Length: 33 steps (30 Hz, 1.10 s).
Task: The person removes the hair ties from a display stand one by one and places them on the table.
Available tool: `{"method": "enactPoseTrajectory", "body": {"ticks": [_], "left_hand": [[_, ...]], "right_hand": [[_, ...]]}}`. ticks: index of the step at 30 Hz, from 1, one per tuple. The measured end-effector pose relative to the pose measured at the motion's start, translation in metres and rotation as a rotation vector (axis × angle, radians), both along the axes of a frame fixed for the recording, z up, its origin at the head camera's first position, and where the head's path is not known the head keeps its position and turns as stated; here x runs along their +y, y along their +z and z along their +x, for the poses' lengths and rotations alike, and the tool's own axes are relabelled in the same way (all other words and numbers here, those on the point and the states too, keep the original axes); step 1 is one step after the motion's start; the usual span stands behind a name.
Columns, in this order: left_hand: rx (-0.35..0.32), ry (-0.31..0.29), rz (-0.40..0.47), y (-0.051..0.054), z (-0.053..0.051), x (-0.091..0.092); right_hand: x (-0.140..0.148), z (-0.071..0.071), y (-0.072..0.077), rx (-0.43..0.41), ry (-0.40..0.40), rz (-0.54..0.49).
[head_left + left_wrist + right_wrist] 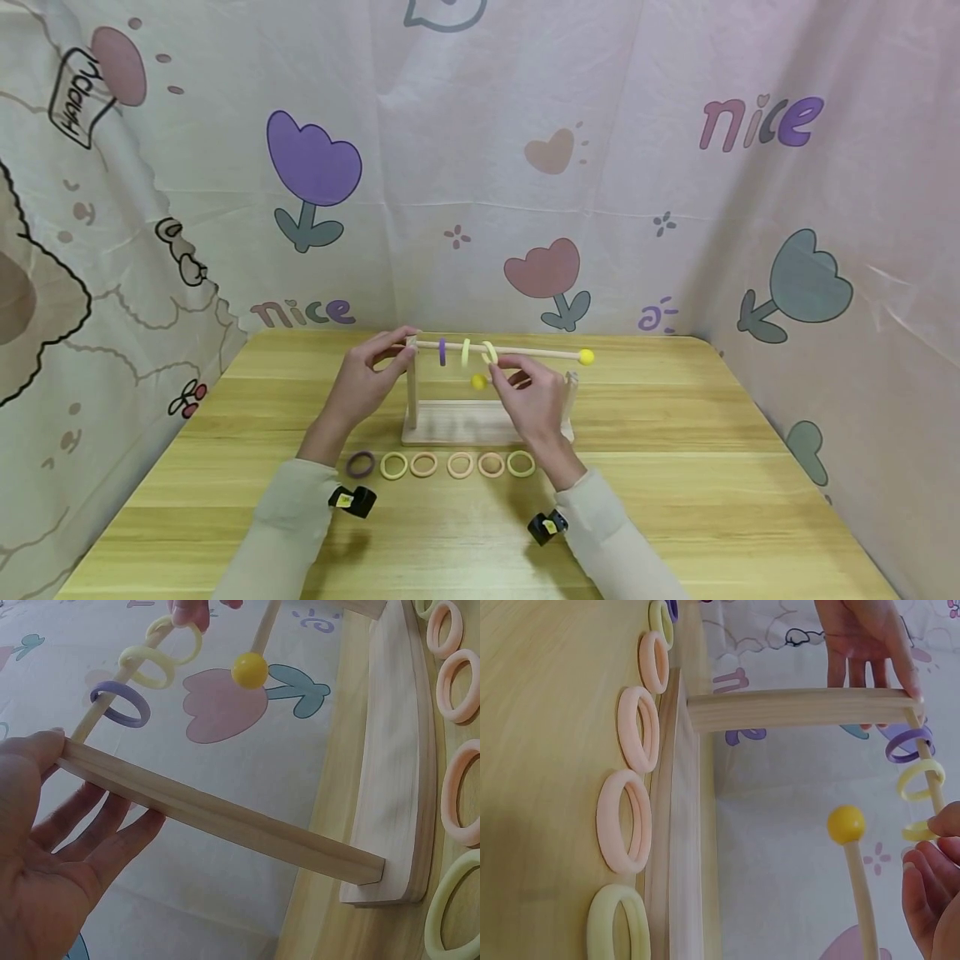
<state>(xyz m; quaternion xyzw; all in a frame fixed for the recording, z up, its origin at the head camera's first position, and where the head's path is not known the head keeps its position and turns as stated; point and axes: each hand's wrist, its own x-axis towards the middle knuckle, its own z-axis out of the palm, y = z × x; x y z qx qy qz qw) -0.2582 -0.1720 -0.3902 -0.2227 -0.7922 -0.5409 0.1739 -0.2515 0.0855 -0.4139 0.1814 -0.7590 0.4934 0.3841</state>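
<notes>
A pale wooden stand has two upright posts. My left hand grips the top of its left post, with the thumb at the upper end and several fingers behind. From this post a thin rod runs right to a yellow ball. A purple ring and a pale yellow ring hang on the rod. Farther along, my right hand pinches another yellow ring around the rod. A second rod, tipped with a yellow ball, is partly hidden behind that hand.
Several loose rings lie in a row on the wooden table before the stand, including a purple ring, peach rings and a yellow ring. A patterned cloth hangs behind the table.
</notes>
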Motion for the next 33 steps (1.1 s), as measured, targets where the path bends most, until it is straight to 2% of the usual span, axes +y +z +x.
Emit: {"method": "enactPoseTrajectory", "body": {"ticks": [23, 33], "left_hand": [[-0.007, 0.016, -0.016, -0.001, 0.0, 0.0], [-0.007, 0.022, -0.025, 0.0, 0.0, 0.0]], "right_hand": [[0.018, -0.002, -0.002, 0.004, -0.008, -0.048], [0.028, -0.003, -0.005, 0.021, -0.048, -0.063]]}}
